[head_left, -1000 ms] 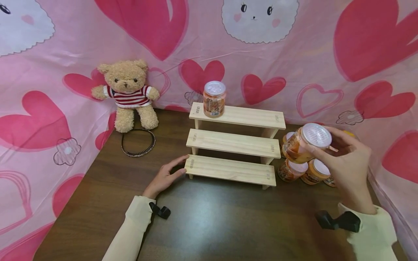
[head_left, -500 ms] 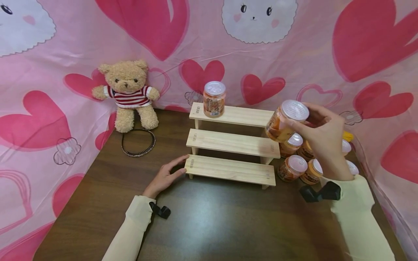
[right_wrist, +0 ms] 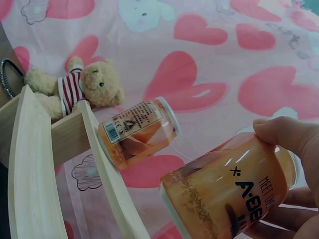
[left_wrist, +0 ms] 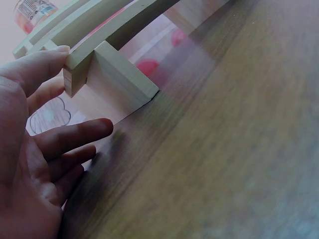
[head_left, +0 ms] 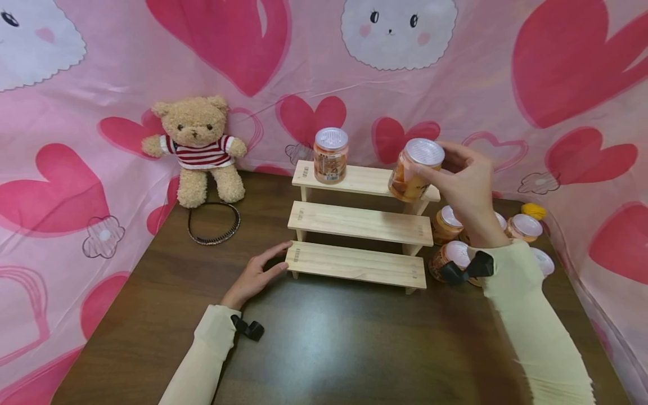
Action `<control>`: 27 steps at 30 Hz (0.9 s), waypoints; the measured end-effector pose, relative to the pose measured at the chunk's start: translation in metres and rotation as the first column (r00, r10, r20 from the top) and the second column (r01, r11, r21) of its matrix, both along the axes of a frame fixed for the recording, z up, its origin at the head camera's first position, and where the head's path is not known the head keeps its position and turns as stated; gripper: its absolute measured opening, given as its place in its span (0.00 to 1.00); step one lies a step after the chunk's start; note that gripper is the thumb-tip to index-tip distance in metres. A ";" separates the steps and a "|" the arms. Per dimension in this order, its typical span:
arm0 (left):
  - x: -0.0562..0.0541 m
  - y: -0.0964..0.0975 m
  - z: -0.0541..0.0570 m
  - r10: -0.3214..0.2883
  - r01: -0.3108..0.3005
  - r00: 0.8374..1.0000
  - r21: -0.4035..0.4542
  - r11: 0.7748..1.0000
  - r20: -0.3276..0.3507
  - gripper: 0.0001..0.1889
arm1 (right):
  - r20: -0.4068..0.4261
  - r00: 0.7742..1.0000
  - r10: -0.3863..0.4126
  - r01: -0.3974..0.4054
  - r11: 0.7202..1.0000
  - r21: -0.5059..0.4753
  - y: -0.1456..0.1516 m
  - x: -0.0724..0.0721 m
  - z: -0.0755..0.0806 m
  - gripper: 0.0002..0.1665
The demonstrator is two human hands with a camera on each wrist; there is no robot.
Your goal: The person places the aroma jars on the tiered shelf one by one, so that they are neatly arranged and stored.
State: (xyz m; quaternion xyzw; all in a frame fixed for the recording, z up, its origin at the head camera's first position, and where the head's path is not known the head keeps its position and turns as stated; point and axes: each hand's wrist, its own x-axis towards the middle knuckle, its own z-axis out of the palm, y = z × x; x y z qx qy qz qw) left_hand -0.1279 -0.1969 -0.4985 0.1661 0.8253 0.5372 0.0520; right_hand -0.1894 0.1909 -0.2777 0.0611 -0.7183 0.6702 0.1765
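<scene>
My right hand (head_left: pixel 463 177) grips a clear-lidded jar (head_left: pixel 412 177) with orange contents, tilted over the right end of the top tier. Its label shows in the right wrist view, where the thumb lies on one side and fingers curl behind. A matching jar (head_left: pixel 331 157) stands upright near the left end of that tier on the wooden three-tier shelf (head_left: pixel 354 264). My left hand (head_left: pixel 258 275) touches the left end of the lowest tier with its fingertips. In the left wrist view, two fingertips meet the board's end and the other fingers extend loosely beside the leg (left_wrist: pixel 119 82).
Several more jars (head_left: pixel 448 225) stand on the table right of the shelf, partly hidden by my right arm. A yellow object (head_left: pixel 534 211) lies behind them. A teddy bear (head_left: pixel 196 143) sits at the back left, with a headband (head_left: pixel 215 240) in front.
My right hand has carried the jar leftward from above the jars at the right to the top tier's right end. The left hand has stayed at the lowest tier.
</scene>
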 end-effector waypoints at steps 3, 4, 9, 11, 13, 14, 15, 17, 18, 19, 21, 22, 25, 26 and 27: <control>0.000 0.000 0.000 -0.008 0.008 1.000 0.000 1.000 -0.010 0.26 | 0.025 1.000 -0.012 0.011 0.999 0.044 -0.006 -0.007 0.000 0.29; 0.000 0.000 0.000 -0.008 0.008 1.000 0.001 1.000 -0.011 0.26 | 0.043 0.999 -0.021 0.018 0.998 0.062 -0.007 -0.010 0.000 0.30; 0.000 0.001 0.001 -0.003 0.003 1.000 -0.013 1.000 -0.009 0.26 | 0.121 0.991 -0.064 0.043 0.984 0.171 -0.016 -0.020 -0.001 0.33; 0.000 0.002 0.001 0.001 -0.001 1.000 -0.018 1.000 -0.003 0.26 | 0.131 0.989 -0.071 0.044 0.980 0.194 -0.019 -0.023 -0.002 0.34; 0.000 0.003 0.001 0.004 -0.004 1.000 -0.026 1.000 -0.003 0.26 | 0.139 0.988 -0.071 0.042 0.978 0.204 -0.022 -0.026 -0.002 0.35; 0.000 0.004 0.001 0.005 -0.005 1.000 -0.026 1.000 0.001 0.26 | 0.144 0.987 -0.071 0.040 0.978 0.207 -0.023 -0.028 -0.003 0.35; 0.000 0.003 0.001 0.005 -0.005 1.000 -0.021 1.000 0.005 0.26 | 0.145 0.987 -0.068 0.036 0.977 0.211 -0.025 -0.030 -0.003 0.35; 0.000 0.002 0.001 0.006 -0.005 1.000 -0.017 1.000 0.007 0.26 | 0.148 0.987 -0.069 0.034 0.973 0.228 -0.027 -0.033 -0.005 0.35; 0.000 0.002 0.001 0.006 -0.006 1.000 -0.015 1.000 0.007 0.26 | 0.147 0.986 -0.074 0.037 0.971 0.237 -0.029 -0.035 -0.006 0.35; 0.000 0.001 0.001 0.006 -0.006 1.000 -0.012 1.000 0.007 0.26 | 0.143 0.987 -0.077 0.040 0.968 0.247 -0.030 -0.037 -0.007 0.35; 0.000 0.000 0.001 0.005 -0.005 1.000 -0.004 1.000 0.008 0.26 | 0.133 0.987 -0.086 0.049 0.964 0.260 -0.033 -0.041 -0.008 0.34; 0.001 0.000 0.001 0.005 -0.004 1.000 -0.004 1.000 0.006 0.26 | 0.132 0.987 -0.087 0.050 0.964 0.262 -0.034 -0.042 -0.008 0.35; 0.001 0.000 0.002 0.003 -0.003 1.000 0.000 1.000 0.001 0.26 | 0.136 0.987 -0.081 0.043 0.964 0.262 -0.038 -0.046 -0.009 0.35; 0.001 0.000 0.002 0.004 -0.004 1.000 0.002 1.000 0.001 0.26 | 0.141 0.987 -0.080 0.041 0.964 0.263 -0.040 -0.047 -0.010 0.35; 0.001 0.000 0.002 0.004 -0.004 1.000 0.003 1.000 0.001 0.26 | 0.145 0.986 -0.078 0.037 0.963 0.266 -0.041 -0.047 -0.010 0.35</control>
